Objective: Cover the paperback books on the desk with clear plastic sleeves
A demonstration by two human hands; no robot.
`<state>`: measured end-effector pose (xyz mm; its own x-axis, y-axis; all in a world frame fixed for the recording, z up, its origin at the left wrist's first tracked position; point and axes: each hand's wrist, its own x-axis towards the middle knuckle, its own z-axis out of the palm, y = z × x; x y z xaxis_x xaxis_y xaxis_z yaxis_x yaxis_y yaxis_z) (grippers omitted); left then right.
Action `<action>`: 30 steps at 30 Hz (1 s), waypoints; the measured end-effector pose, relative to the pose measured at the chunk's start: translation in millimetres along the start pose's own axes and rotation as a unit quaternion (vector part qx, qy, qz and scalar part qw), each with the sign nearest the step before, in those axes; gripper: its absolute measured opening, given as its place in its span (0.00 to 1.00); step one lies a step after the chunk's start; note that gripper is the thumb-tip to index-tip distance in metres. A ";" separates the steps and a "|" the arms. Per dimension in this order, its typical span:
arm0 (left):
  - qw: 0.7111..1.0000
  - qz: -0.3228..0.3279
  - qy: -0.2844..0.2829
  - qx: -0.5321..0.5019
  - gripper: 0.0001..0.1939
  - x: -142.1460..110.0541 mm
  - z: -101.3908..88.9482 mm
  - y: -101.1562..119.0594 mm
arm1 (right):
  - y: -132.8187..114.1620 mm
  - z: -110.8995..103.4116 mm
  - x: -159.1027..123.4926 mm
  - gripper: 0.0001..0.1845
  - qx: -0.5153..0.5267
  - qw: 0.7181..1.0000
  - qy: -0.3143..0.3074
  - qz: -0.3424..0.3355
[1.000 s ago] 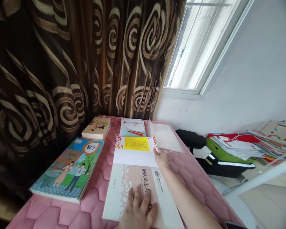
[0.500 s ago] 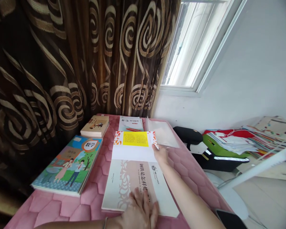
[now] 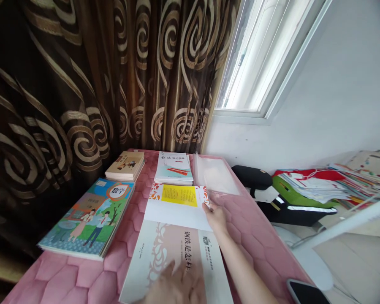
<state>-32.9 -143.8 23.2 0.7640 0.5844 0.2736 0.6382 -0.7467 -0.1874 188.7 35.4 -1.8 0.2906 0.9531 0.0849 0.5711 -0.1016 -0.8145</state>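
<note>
Book is laid open on mat in head view. Flap is gripped at its edge by right hand, apparently to be kept flat. Left hand, blurred, is spread over the book, perhaps for steadying.

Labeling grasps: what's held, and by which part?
Opened book cover, held at its right edge by the right hand; the left hand lies over the title page.

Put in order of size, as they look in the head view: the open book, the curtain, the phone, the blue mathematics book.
Curtain
Open book
Blue mathematics book
Phone, partly out of frame
</note>
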 end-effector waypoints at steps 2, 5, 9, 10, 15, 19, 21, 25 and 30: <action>0.998 -0.035 -0.048 -0.020 0.27 20.9 -11.0 -27.2 | -2.1 -0.8 0.1 0.22 -0.001 1.000 0.001 0.000; 0.973 -0.159 -0.153 -0.067 0.31 44.6 -20.0 -64.7 | -4.5 -1.7 -1.5 0.22 -0.018 1.000 0.006 0.000; 0.941 -0.212 -0.215 -0.150 0.33 55.2 -16.0 -89.4 | -8.6 -2.4 -4.3 0.20 -0.031 0.999 0.006 -0.009; 0.937 -0.216 -0.220 -0.164 0.33 56.1 -14.4 -91.1 | -10.6 -2.9 -5.1 0.21 -0.038 0.999 0.005 -0.005; 0.919 -0.228 -0.255 -0.197 0.35 61.8 -14.4 -90.9 | -29.3 -10.3 -15.8 0.27 -0.176 0.984 0.004 -0.007; 0.916 -0.231 -0.259 -0.201 0.35 65.3 -16.9 -92.5 | -46.2 -12.8 -33.3 0.29 -0.307 0.941 -0.042 -0.135; 0.918 -0.227 -0.253 -0.203 0.35 64.6 -16.6 -93.4 | -50.1 -9.4 -41.9 0.30 -0.313 0.922 -0.119 -0.193; 0.920 -0.234 -0.238 -0.204 0.33 63.0 -13.9 -92.4 | -47.6 1.7 -51.9 0.32 -0.325 0.897 -0.222 -0.200; 0.919 -0.269 -0.208 -0.198 0.33 79.8 1.9 -94.5 | -44.6 7.1 -53.3 0.32 -0.353 0.886 -0.225 -0.200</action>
<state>-32.0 -26.0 61.0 0.3704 0.9125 -0.1738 0.9129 -0.3230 0.2496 142.3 -8.9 25.9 -0.2879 0.9542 -0.0812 0.9435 0.2681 -0.1949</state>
